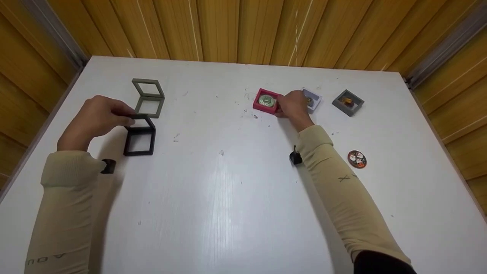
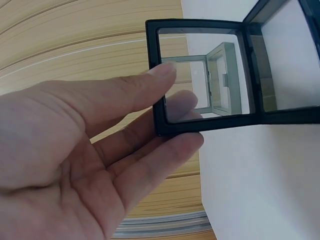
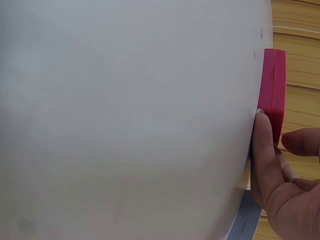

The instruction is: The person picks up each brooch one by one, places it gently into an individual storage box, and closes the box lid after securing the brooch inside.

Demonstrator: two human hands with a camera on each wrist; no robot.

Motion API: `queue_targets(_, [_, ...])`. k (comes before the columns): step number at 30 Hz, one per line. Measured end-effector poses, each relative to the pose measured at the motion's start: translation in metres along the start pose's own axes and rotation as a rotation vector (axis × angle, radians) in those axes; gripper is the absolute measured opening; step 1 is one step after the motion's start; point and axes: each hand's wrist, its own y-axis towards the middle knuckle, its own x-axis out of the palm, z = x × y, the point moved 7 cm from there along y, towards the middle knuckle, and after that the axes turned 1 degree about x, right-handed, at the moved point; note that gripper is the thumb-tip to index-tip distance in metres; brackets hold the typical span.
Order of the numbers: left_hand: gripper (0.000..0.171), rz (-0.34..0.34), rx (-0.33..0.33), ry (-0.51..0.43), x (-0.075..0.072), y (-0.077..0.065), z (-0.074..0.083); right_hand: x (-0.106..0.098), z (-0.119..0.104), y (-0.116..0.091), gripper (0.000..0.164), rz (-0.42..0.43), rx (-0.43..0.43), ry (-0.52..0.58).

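My left hand (image 1: 95, 118) pinches the raised half of a black hinged display frame (image 1: 139, 144) between thumb and fingers. The frame stands open, its other half low over the table; clear film fills it in the left wrist view. My right hand (image 1: 293, 104) holds the right edge of a red display frame (image 1: 259, 106), with the fingers (image 3: 263, 132) low at its side and the thumb just above. Inside the red frame shows a round green-and-white piece (image 1: 267, 100). A pale lavender frame (image 1: 314, 99), partly hidden by that hand, lies just right of it.
An olive-green frame (image 1: 159, 106) stands open behind the black one. At the right lie a grey frame (image 1: 348, 102) with an orange-brown item inside and a loose round patterned disc (image 1: 357, 159). Wooden-slat walls (image 1: 243, 30) border the white table (image 1: 220, 198).
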Motion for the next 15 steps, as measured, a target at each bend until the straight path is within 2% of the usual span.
queue_targets(9, [0.028,0.007,0.030,0.005,0.004,0.000,0.007,-0.005,0.001,-0.011,0.043,-0.058,-0.005,0.059])
queue_targets(15, [0.030,0.006,0.040,0.000,0.007,0.000,0.008,-0.012,-0.002,-0.017,0.036,-0.088,-0.049,-0.020])
